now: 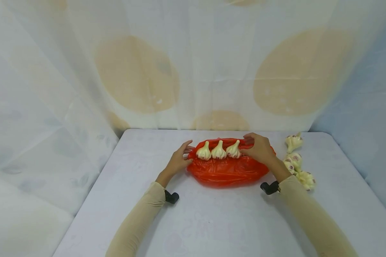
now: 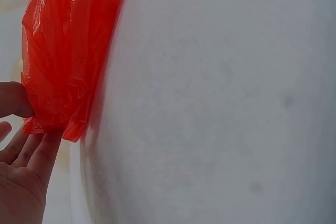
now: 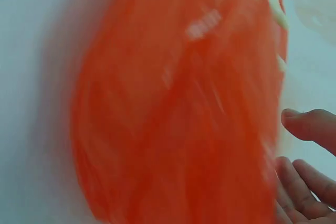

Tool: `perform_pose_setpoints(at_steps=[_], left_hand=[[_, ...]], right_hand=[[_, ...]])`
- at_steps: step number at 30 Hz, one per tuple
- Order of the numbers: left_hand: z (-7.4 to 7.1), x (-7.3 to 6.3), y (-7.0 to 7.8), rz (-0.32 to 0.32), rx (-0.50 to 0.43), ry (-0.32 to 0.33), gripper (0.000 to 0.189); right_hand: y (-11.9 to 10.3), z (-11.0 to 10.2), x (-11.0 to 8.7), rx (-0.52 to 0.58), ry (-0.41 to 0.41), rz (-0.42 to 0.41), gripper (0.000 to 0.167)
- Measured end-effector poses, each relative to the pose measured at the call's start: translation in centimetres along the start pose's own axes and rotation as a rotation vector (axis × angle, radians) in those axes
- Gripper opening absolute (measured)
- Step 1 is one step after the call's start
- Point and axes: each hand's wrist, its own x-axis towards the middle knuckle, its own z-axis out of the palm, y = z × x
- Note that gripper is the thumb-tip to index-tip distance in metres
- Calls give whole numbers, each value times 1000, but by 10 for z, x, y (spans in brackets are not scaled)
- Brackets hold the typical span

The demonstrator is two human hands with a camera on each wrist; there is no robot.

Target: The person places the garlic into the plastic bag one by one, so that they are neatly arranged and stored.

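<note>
A red plastic bag (image 1: 228, 171) lies on the table, wrinkled and bulging toward the near side. Three garlic bulbs (image 1: 218, 151) sit in a row along its upper part, stems pointing away. At the bag's left end is my left hand (image 1: 177, 160), its thumb (image 2: 16, 100) and extended fingers (image 2: 37, 156) touching the end from either side. My right hand (image 1: 260, 149) reaches over the bag's right end beside the rightmost bulb. Its thumb (image 3: 310, 127) stands apart from the fingers (image 3: 296, 184). The bag partly hides those fingertips in the right wrist view.
Several more garlic bulbs (image 1: 295, 142) lie at the right of the table, some partly behind the right forearm. The white table (image 1: 141, 150) ends at a hanging cloth (image 1: 212, 71) with tan spots. Black camera mounts (image 1: 172, 197) stick out from both wrists.
</note>
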Motion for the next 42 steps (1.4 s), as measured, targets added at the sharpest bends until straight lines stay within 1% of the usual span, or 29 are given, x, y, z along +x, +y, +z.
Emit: perform_pose_setpoints(at_steps=[4,10,13,17,24,29,33,38,42], left_hand=[[1,2,-1,3,2,-3,75],[2,5,-1,-4,2,-8,75],[1,5,-2,2,5,-12,75],[-2,5,-3,21,9,1,76],[-5,7,-4,27,0,19,75],[-5,7,-3,24,3,18,74],[-5,8,-3,15,4,19,75],[-4,8,-3,9,1,22,75],[-4,8,-2,9,16,23,75]], right_hand=[[1,-19,-3,-25,10,-10,55],[8,-51,-10,-59,63,-26,53],[14,-64,-16,-74,82,13,54],[23,-74,-23,-90,91,73,55],[50,-84,-32,-137,135,51,50],[70,-89,-45,-163,181,51,49],[80,-90,-54,-188,183,74,50],[88,-88,-62,-197,170,133,54],[92,-88,-66,-198,151,185,60]])
